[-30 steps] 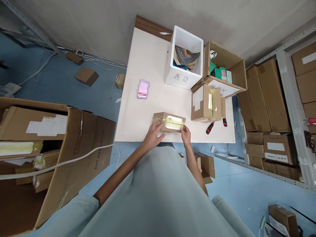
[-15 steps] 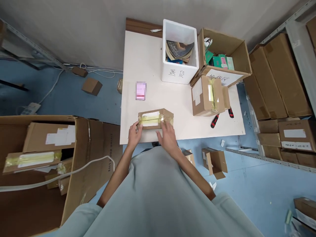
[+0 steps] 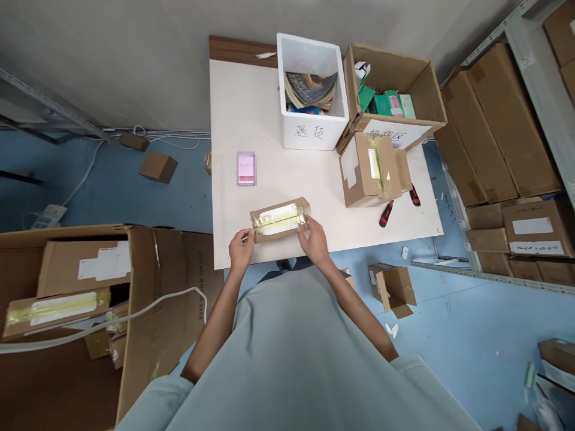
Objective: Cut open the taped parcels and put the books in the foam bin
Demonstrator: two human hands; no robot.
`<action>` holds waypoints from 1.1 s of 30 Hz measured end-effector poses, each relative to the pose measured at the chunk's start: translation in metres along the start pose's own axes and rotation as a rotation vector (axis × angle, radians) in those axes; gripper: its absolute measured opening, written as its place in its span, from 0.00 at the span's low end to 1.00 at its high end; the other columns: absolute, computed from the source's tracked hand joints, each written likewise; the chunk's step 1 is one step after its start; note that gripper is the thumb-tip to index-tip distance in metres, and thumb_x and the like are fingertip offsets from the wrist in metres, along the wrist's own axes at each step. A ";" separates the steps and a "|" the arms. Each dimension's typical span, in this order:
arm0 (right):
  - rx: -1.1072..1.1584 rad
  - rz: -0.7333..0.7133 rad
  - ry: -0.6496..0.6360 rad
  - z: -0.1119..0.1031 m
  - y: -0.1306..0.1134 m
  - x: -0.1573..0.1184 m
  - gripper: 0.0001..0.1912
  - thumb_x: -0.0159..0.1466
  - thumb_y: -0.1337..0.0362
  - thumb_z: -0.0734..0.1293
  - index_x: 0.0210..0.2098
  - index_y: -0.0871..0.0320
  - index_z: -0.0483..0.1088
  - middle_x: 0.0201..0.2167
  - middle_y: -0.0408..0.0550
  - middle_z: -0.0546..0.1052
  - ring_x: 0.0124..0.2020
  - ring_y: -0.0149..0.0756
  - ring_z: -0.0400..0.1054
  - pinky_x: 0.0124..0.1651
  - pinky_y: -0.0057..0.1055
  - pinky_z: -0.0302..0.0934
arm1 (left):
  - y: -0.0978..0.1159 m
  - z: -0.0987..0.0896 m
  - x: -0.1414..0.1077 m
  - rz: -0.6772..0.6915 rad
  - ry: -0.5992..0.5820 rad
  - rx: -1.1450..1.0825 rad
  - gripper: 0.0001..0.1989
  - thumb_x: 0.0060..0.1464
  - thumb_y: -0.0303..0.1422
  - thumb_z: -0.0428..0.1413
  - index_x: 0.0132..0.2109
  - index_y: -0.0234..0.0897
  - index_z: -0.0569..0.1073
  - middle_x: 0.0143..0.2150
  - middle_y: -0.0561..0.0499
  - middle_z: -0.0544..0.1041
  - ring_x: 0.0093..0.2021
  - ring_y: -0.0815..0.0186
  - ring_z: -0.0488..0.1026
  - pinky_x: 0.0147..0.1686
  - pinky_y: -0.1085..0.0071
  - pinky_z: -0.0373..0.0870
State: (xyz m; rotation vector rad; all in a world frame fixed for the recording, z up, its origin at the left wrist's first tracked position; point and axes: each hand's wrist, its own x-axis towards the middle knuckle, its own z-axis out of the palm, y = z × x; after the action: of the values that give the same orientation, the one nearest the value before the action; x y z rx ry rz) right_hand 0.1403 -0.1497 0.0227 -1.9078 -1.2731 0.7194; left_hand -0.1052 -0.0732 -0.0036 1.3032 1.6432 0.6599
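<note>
A small brown carton (image 3: 281, 219) with a white label under yellowish tape lies slightly tilted near the front edge of the white table (image 3: 242, 126). My left hand (image 3: 241, 249) is at its left end, thumb and fingers pinched at the corner. My right hand (image 3: 315, 240) holds the right end, thumb on the near side and fingers on the far side. Behind the carton lies a pink-screened phone (image 3: 247, 168), its picture blurred. To the right, a larger taped box (image 3: 366, 170) stands beside two red-and-black tool handles (image 3: 386, 214).
At the back stand a white foam box (image 3: 314, 130) with books and an open carton (image 3: 431, 90) with green packs. A big carton (image 3: 168, 257) holding parcels is at left, crossed by a white cable (image 3: 171, 296). Shelves with boxes (image 3: 516, 131) line the right.
The small carton has turned slightly, its right end farther from me. My right hand has moved from its top to its right end. The view has shifted a little.
</note>
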 end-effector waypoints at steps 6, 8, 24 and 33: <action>-0.075 0.241 -0.031 -0.025 0.046 0.001 0.31 0.75 0.55 0.68 0.71 0.66 0.74 0.70 0.67 0.79 0.73 0.59 0.74 0.78 0.56 0.66 | 0.006 0.024 -0.018 0.085 -0.073 -0.041 0.20 0.64 0.47 0.57 0.50 0.39 0.83 0.55 0.39 0.85 0.58 0.50 0.83 0.66 0.52 0.78; -0.076 0.241 -0.060 -0.033 0.052 -0.001 0.30 0.75 0.55 0.69 0.71 0.66 0.74 0.70 0.67 0.79 0.73 0.58 0.74 0.78 0.54 0.66 | 0.007 0.026 -0.017 0.105 -0.042 0.006 0.20 0.62 0.47 0.58 0.51 0.39 0.83 0.55 0.38 0.85 0.59 0.47 0.82 0.69 0.47 0.76; -0.250 0.189 0.457 -0.268 0.165 0.122 0.35 0.79 0.47 0.63 0.73 0.68 0.72 0.76 0.71 0.72 0.80 0.58 0.62 0.83 0.59 0.54 | 0.191 0.214 0.042 0.322 -0.186 0.108 0.27 0.65 0.47 0.64 0.65 0.37 0.79 0.69 0.35 0.81 0.73 0.45 0.76 0.77 0.46 0.67; -0.255 0.175 0.114 -0.322 0.249 0.168 0.34 0.83 0.49 0.55 0.77 0.61 0.71 0.86 0.59 0.58 0.89 0.53 0.41 0.87 0.56 0.46 | 0.232 0.348 0.039 0.105 -0.404 -0.039 0.43 0.61 0.50 0.69 0.77 0.40 0.71 0.74 0.37 0.78 0.74 0.43 0.76 0.72 0.48 0.75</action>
State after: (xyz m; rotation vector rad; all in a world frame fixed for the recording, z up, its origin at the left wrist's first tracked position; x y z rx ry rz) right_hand 0.5798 -0.1391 -0.0007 -2.2554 -1.1828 0.5463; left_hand 0.3093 -0.0097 0.0236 1.3969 1.2361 0.4511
